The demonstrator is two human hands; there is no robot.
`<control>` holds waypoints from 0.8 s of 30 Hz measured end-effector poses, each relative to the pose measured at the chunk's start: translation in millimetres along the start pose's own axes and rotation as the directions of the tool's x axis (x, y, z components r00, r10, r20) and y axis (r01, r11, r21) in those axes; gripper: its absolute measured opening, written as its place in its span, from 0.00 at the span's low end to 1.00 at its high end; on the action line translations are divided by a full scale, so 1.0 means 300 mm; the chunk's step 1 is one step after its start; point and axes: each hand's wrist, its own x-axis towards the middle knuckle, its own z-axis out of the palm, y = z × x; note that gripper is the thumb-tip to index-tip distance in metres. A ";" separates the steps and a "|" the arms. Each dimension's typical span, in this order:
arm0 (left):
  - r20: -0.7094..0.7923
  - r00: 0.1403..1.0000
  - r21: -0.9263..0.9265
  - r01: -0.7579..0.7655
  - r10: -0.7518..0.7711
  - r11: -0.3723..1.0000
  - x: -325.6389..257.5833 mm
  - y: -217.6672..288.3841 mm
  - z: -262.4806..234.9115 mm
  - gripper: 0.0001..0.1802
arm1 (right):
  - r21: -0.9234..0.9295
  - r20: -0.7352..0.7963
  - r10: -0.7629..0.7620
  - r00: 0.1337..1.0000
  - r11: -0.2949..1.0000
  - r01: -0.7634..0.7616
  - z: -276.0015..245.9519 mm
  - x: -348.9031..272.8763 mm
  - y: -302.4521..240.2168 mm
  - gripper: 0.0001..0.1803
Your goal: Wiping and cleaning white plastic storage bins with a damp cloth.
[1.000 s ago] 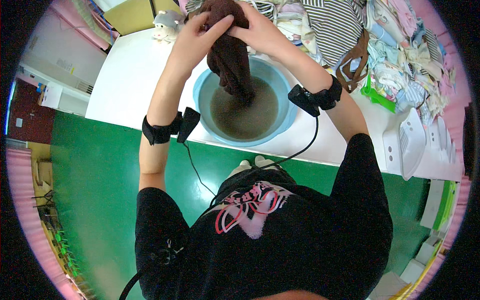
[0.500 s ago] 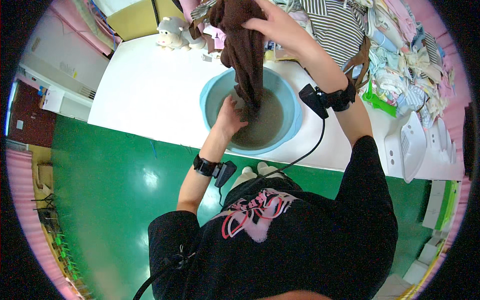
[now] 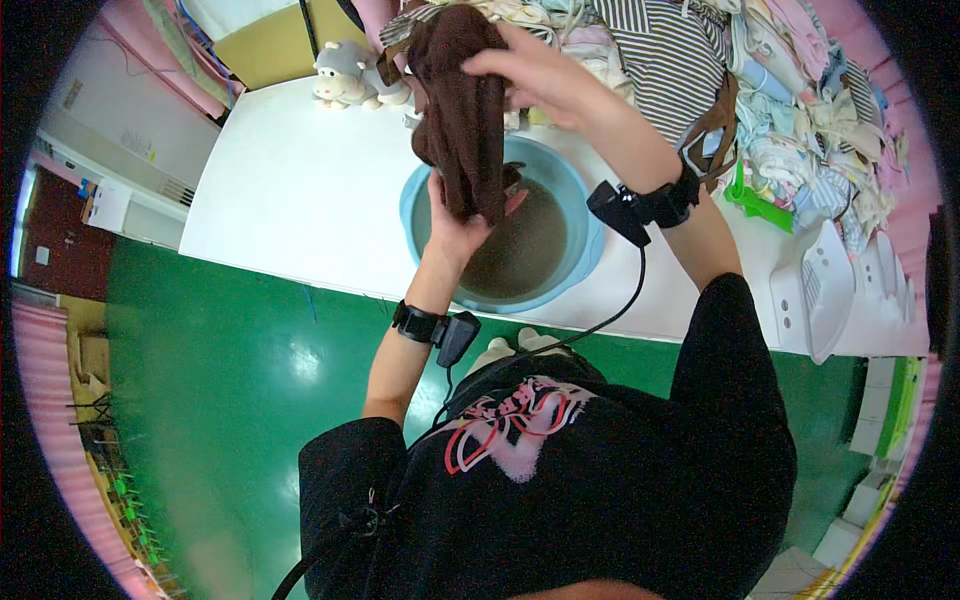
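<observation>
A wet brown cloth (image 3: 460, 110) hangs above a light blue basin (image 3: 585, 250) of murky brown water on a white table (image 3: 300, 200). My right hand (image 3: 535, 75) grips the cloth near its top and holds it up. My left hand (image 3: 455, 225) clasps the lower end of the cloth just over the water. Each wrist wears a black band with a cable.
A pile of folded and striped clothes (image 3: 760, 90) fills the table's far right. A small grey plush toy (image 3: 345, 75) stands at the far edge. A white plastic rack (image 3: 830, 290) lies at the right. Green floor (image 3: 240, 400) runs below the table.
The cloth has been lifted higher out of the water. My left hand has come up from the basin and taken hold of its lower end.
</observation>
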 end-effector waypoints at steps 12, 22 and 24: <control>-0.175 0.985 0.031 0.005 0.001 1.000 -0.088 -0.003 0.070 0.35 | -0.697 -0.041 -0.130 0.991 0.714 0.065 -0.032 -0.124 0.426 0.27; -0.093 0.995 0.062 0.035 -0.029 0.997 -0.032 -0.084 0.023 0.21 | -0.819 -0.277 -0.385 0.880 0.574 -0.007 0.193 -0.214 0.514 0.23; -0.147 0.989 0.117 0.015 0.002 0.993 -0.048 -0.114 0.052 0.22 | -0.788 -0.374 -0.216 0.902 0.588 -0.186 0.194 -0.209 0.522 0.20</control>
